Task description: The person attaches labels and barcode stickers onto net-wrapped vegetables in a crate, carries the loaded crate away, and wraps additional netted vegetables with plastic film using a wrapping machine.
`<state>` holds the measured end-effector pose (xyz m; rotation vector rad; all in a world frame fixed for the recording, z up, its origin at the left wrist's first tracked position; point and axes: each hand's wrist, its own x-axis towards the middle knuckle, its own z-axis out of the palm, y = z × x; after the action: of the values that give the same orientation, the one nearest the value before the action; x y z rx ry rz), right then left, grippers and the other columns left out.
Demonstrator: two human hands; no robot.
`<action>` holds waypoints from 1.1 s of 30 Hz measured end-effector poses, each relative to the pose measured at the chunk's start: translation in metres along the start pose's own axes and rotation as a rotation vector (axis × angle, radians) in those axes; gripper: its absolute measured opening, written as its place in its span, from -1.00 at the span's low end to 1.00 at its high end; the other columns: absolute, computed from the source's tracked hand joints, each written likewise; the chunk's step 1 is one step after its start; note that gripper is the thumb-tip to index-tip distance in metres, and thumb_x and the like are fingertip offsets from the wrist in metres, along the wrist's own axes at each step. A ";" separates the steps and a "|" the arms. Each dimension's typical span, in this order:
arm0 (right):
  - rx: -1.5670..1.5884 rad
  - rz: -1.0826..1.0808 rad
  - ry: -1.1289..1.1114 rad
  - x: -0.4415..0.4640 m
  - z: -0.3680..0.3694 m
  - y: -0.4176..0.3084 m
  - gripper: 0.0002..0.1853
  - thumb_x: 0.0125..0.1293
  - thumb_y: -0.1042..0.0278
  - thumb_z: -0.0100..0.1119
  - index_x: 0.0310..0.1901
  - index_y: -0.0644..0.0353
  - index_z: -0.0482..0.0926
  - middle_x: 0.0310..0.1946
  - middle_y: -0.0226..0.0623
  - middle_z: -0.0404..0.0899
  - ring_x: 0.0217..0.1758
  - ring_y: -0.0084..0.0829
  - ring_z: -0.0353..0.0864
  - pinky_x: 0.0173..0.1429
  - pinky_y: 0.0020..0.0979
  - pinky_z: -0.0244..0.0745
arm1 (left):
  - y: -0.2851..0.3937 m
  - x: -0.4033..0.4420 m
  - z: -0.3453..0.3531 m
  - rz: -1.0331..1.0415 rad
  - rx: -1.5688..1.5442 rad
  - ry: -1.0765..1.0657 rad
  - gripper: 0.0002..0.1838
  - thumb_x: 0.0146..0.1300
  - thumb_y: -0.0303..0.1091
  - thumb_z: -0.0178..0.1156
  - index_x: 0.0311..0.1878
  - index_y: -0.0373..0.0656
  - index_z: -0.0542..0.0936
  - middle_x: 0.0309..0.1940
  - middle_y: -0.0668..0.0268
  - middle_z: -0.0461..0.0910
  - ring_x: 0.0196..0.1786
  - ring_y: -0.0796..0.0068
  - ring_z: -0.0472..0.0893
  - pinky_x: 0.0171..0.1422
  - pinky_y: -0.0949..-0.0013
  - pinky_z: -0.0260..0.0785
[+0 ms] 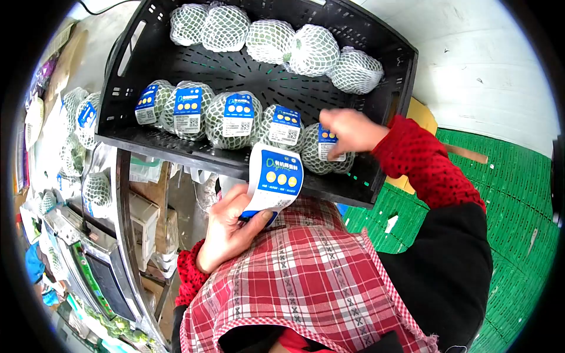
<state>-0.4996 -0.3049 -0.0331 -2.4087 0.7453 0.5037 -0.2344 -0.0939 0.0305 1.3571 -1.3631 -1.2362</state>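
My left hand [229, 226] is closed around a strip of printed labels [276, 176], blue and white with yellow dots, held below the crate's near edge. My right hand [353, 132], a little blurred, rests with fingers apart on the label [327, 141] of the rightmost green round produce [318, 162] in the near row. That piece sits in a white foam net. Left of it stand several netted pieces [234, 117], each with a similar label. Along the far side lie several netted pieces [268, 42] with no label showing. All are in a black plastic crate [235, 73].
Green slatted plastic flooring [512, 217] lies to the right, beside a white wall [482, 65]. At left, more netted produce [97, 189] lies near a device with a dark panel [109, 285]. A metal post [125, 217] stands below the crate's left end.
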 end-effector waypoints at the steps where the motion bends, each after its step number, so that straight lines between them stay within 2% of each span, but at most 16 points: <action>1: 0.046 -0.051 0.054 -0.002 0.012 -0.007 -0.28 -0.32 0.04 0.63 -0.21 0.28 0.39 -0.30 -0.03 0.52 -0.18 0.05 0.57 -0.15 -0.11 0.49 | 0.002 0.001 -0.001 0.022 0.030 0.002 -0.86 0.15 -0.52 0.34 -0.20 -0.23 0.65 -0.26 0.21 0.62 -0.30 0.39 0.61 -0.22 0.41 0.41; 3: 0.002 0.011 -0.079 0.005 -0.001 -0.008 -0.28 -0.26 0.05 0.64 -0.18 0.31 0.41 -0.23 -0.01 0.54 -0.17 -0.04 0.59 -0.13 -0.19 0.51 | 0.005 0.003 -0.004 0.009 0.051 0.003 -0.83 0.14 -0.51 0.35 -0.19 -0.23 0.65 -0.21 0.17 0.61 -0.26 0.33 0.64 -0.18 0.37 0.44; 5: 0.390 0.142 -0.036 -0.001 -0.043 -0.035 -0.27 -0.18 0.09 0.63 -0.05 0.30 0.45 -0.18 -0.11 0.57 -0.16 -0.23 0.61 -0.09 -0.30 0.52 | 0.013 0.005 -0.005 0.021 0.077 0.017 -0.84 0.14 -0.52 0.34 -0.18 -0.21 0.65 -0.21 0.18 0.61 -0.21 0.31 0.66 -0.13 0.35 0.47; 7: 0.982 -0.059 0.124 -0.015 -0.058 -0.072 -0.40 0.03 0.22 0.55 0.07 0.27 0.50 -0.15 -0.39 0.58 -0.15 -0.49 0.57 0.00 -0.39 0.52 | 0.014 0.006 -0.002 0.014 0.094 0.009 -0.83 0.10 -0.54 0.34 -0.21 -0.19 0.65 -0.20 0.17 0.61 -0.19 0.26 0.67 -0.13 0.33 0.50; 9: 1.181 -0.158 0.038 -0.019 -0.059 -0.105 -0.59 0.17 0.38 0.45 0.00 0.29 0.52 -0.17 -0.42 0.58 -0.15 -0.60 0.54 -0.01 -0.46 0.50 | 0.012 0.010 0.001 0.067 0.124 -0.030 -0.81 0.04 -0.55 0.36 -0.24 -0.16 0.64 -0.19 0.18 0.61 -0.22 0.22 0.67 -0.16 0.30 0.51; 12: 1.277 -0.190 0.106 -0.024 -0.053 -0.116 -0.74 0.20 0.50 0.39 -0.12 0.30 0.54 -0.25 -0.45 0.58 -0.16 -0.67 0.51 -0.07 -0.51 0.46 | 0.013 0.017 0.005 0.290 0.351 0.119 -0.72 -0.10 -0.51 0.45 -0.26 -0.15 0.65 -0.03 0.12 0.57 -0.23 0.18 0.67 -0.18 0.30 0.52; 15: 0.837 -0.316 0.306 -0.028 -0.047 -0.120 -0.75 0.15 0.38 0.41 -0.18 0.24 0.56 -0.41 -0.27 0.60 -0.40 -0.47 0.60 -0.30 -0.42 0.45 | 0.025 0.029 0.004 0.411 0.539 0.222 -0.75 -0.07 -0.53 0.45 -0.26 -0.17 0.67 -0.10 0.14 0.61 -0.29 0.31 0.66 -0.22 0.39 0.49; 16: 0.783 -0.357 0.417 -0.029 -0.043 -0.126 -0.76 0.12 0.36 0.41 -0.22 0.21 0.58 -0.43 -0.20 0.59 -0.44 -0.28 0.63 -0.35 -0.36 0.46 | 0.012 0.025 0.011 0.270 0.247 0.144 -0.77 -0.04 -0.54 0.44 -0.26 -0.17 0.67 -0.19 0.17 0.63 -0.32 0.35 0.65 -0.24 0.42 0.47; 18: 0.564 -0.354 0.385 -0.036 -0.049 -0.121 -0.79 0.13 0.39 0.43 -0.26 0.24 0.61 -0.45 -0.25 0.61 -0.44 -0.38 0.63 -0.35 -0.43 0.46 | 0.010 0.021 0.019 0.027 -0.096 0.009 -0.81 0.03 -0.54 0.43 -0.25 -0.18 0.68 -0.44 0.26 0.64 -0.39 0.46 0.64 -0.28 0.45 0.45; 21: 0.535 -0.406 0.470 -0.030 -0.087 -0.085 -0.83 0.15 0.41 0.39 -0.29 0.26 0.61 -0.49 -0.28 0.60 -0.45 -0.49 0.62 -0.34 -0.46 0.47 | -0.006 0.009 0.042 0.035 -0.098 -0.060 -0.83 0.08 -0.46 0.42 -0.26 -0.23 0.67 -0.47 0.22 0.62 -0.43 0.43 0.63 -0.33 0.43 0.44; 23: 0.674 -0.050 0.509 -0.026 -0.142 -0.044 -0.82 0.15 0.43 0.37 -0.27 0.29 0.58 -0.48 -0.30 0.60 -0.41 -0.57 0.60 -0.28 -0.49 0.49 | -0.011 0.001 0.039 -0.004 -0.089 -0.052 -0.85 0.10 -0.44 0.40 -0.29 -0.25 0.66 -0.50 0.20 0.60 -0.46 0.41 0.61 -0.36 0.40 0.41; 25: 0.409 0.118 0.514 -0.009 -0.152 0.021 -0.78 0.13 0.42 0.38 -0.24 0.28 0.56 -0.48 -0.29 0.59 -0.37 -0.57 0.59 -0.23 -0.45 0.52 | -0.008 -0.002 0.031 -0.040 -0.019 -0.041 -0.89 0.09 -0.48 0.40 -0.34 -0.23 0.65 -0.54 0.21 0.57 -0.49 0.40 0.58 -0.39 0.35 0.38; 27: 0.052 0.031 0.450 0.013 -0.108 0.088 -0.64 0.06 0.26 0.45 -0.16 0.23 0.56 -0.41 -0.05 0.62 -0.31 -0.23 0.69 -0.17 -0.29 0.57 | 0.000 0.001 0.024 -0.010 -0.036 -0.011 -0.91 0.10 -0.52 0.37 -0.32 -0.22 0.65 -0.55 0.23 0.54 -0.49 0.39 0.55 -0.40 0.33 0.36; 29: -0.190 0.255 0.349 0.026 -0.070 0.103 -0.55 -0.02 0.21 0.48 -0.12 0.17 0.52 -0.38 0.00 0.63 -0.27 -0.07 0.69 -0.17 -0.14 0.57 | 0.003 0.002 0.018 0.065 -0.077 0.043 -0.91 0.13 -0.55 0.34 -0.29 -0.21 0.64 -0.52 0.25 0.53 -0.47 0.39 0.54 -0.37 0.35 0.35; 31: -0.470 0.294 0.290 0.039 -0.067 0.097 -0.49 -0.08 0.20 0.50 -0.11 0.17 0.48 -0.36 -0.03 0.65 -0.27 0.00 0.68 -0.22 -0.07 0.56 | 0.005 0.002 0.010 0.031 -0.101 0.089 -0.95 0.15 -0.54 0.31 -0.31 -0.26 0.64 -0.51 0.33 0.51 -0.45 0.50 0.44 -0.33 0.40 0.24; 33: -0.541 0.227 0.271 0.043 -0.064 0.089 -0.51 -0.09 0.21 0.49 -0.17 0.19 0.45 -0.40 -0.09 0.65 -0.32 -0.02 0.69 -0.29 -0.06 0.55 | 0.004 -0.001 0.002 0.056 -0.030 0.103 -0.90 0.16 -0.54 0.32 -0.25 -0.24 0.63 -0.44 0.23 0.53 -0.43 0.39 0.53 -0.35 0.37 0.34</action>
<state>-0.5087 -0.4219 -0.0405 -2.9512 1.1266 0.5252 -0.2369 -0.0932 0.0339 1.3344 -1.2976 -1.1299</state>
